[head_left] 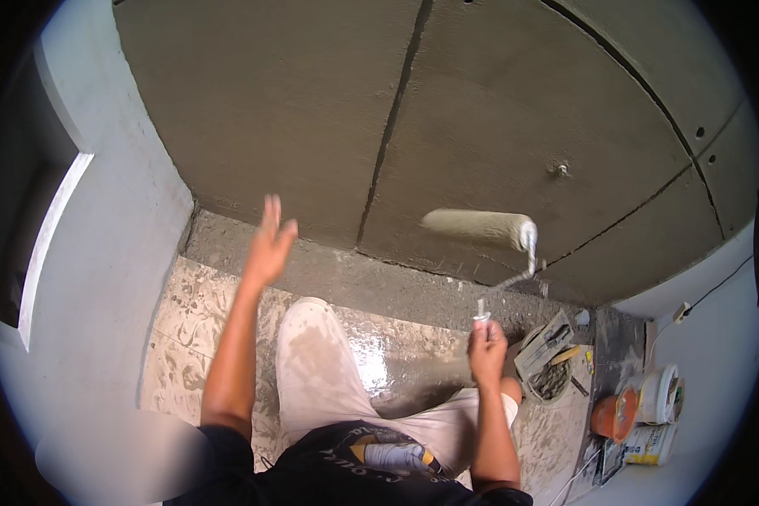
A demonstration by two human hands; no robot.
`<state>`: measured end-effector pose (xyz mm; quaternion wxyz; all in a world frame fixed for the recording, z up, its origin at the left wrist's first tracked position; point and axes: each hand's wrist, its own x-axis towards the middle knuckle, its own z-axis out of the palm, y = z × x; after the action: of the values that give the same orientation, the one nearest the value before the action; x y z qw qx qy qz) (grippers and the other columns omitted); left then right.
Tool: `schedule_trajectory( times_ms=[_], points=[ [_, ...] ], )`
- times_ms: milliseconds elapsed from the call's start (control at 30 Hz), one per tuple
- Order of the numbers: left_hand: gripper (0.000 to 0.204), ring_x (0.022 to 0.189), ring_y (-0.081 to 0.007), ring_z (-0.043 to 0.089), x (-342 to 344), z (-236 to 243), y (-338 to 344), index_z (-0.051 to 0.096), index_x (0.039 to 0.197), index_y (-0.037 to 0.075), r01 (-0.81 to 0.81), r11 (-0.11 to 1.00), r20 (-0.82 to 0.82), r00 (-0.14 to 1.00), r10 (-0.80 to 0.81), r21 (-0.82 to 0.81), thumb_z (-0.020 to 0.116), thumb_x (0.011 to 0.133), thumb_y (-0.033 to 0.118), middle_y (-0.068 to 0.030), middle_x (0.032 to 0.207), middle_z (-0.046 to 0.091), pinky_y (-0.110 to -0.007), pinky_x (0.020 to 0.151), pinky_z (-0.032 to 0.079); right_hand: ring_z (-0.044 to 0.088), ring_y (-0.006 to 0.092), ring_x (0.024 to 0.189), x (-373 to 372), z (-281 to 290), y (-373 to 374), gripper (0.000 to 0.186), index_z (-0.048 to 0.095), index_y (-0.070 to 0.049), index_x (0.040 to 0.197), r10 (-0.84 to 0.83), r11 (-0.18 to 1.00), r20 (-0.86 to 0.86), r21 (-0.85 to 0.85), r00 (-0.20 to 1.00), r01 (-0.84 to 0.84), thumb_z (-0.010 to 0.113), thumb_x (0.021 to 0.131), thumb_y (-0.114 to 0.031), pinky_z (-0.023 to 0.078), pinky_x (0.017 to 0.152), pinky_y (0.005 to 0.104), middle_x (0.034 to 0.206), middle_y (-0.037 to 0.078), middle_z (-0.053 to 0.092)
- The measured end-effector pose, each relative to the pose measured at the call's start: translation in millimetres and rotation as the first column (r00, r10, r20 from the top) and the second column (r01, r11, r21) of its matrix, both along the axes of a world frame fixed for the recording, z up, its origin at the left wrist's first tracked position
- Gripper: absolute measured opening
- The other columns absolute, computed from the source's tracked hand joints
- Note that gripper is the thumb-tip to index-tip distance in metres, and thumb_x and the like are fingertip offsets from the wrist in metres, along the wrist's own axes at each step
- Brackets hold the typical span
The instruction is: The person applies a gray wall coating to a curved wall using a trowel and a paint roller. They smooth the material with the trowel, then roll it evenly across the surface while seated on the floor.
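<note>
My right hand (487,350) is closed round the handle of a paint roller (481,226). The roller's long pale sleeve lies nearly level in front of the grey-brown cement wall (295,110); I cannot tell whether it touches. Its bent metal rod runs from the sleeve's right end down to my fist. My left hand (270,244) is raised near the lower left of the wall, fingers stretched out and holding nothing. Dark grooves split the wall into panels, and a small fitting (559,170) pokes out of it right of the roller.
Right of my knee stands a tub of grey mortar (551,381) with trowels across it. Farther right are an orange bucket (613,415), white buckets (654,395) and a cord with a socket (681,312). Wet, smeared tiles (185,325) lie below; a pale wall (110,253) rises left.
</note>
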<state>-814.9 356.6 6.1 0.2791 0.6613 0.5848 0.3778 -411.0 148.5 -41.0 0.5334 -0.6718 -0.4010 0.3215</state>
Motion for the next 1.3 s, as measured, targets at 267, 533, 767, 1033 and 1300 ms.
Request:
schedule_trajectory(
  times_ms=[267,533,767,1033,1300],
  points=[
    [0.071,0.153,-0.0358,0.020,-53,-172,-173,0.030,0.151,-0.012,-0.209,0.909,0.057,0.968,0.245,-0.361,0.052,0.102,0.035,-0.0299,0.162,0.021,-0.037,0.123,0.019,0.041,0.0124,0.041,-70,-74,49,0.050,0.054,-0.009,0.091,-0.050,0.935,-0.499,-0.328,0.865,-0.135,0.047,0.103,-0.056,0.034,0.037,0.0292,0.059,0.000,0.047],
    [0.071,0.148,-0.0507,0.024,-16,-129,-208,0.025,0.153,-0.012,0.006,1.000,-0.147,0.989,-0.007,-0.008,0.057,0.097,0.018,-0.0368,0.160,0.017,-0.049,0.121,0.021,0.041,0.0137,0.041,-72,-108,109,0.053,0.052,-0.010,0.090,-0.014,0.966,-0.596,-0.214,0.803,-0.142,0.047,0.101,-0.062,0.033,0.037,0.0309,0.057,0.001,0.045],
    [0.074,0.148,-0.0528,0.021,-14,-138,-208,0.022,0.153,-0.013,-0.025,0.996,-0.142,0.989,0.037,0.085,0.057,0.094,0.015,-0.0377,0.159,0.018,-0.055,0.120,0.019,0.041,0.0127,0.040,-64,-73,133,0.054,0.052,-0.010,0.091,0.055,0.988,-0.591,-0.087,0.805,-0.131,0.046,0.101,-0.062,0.033,0.037,0.0293,0.057,0.000,0.045],
    [0.074,0.148,-0.0525,0.022,-9,-139,-196,0.021,0.153,-0.013,0.014,0.997,-0.148,0.989,-0.004,0.070,0.056,0.094,0.016,-0.0372,0.159,0.019,-0.055,0.120,0.019,0.039,0.0112,0.039,-81,34,168,0.054,0.051,-0.011,0.092,0.144,0.987,-0.480,0.129,0.866,-0.093,0.044,0.101,-0.064,0.033,0.036,0.0288,0.058,-0.001,0.044],
    [0.073,0.147,-0.0529,0.023,-9,-149,-195,0.023,0.153,-0.013,0.023,0.994,-0.128,0.992,-0.010,0.102,0.055,0.094,0.015,-0.0376,0.158,0.020,-0.056,0.120,0.020,0.038,0.0083,0.040,-89,158,209,0.054,0.049,-0.009,0.091,0.126,0.959,-0.333,0.282,0.934,-0.029,0.039,0.104,-0.060,0.032,0.036,0.0265,0.058,-0.002,0.043]
  ],
)
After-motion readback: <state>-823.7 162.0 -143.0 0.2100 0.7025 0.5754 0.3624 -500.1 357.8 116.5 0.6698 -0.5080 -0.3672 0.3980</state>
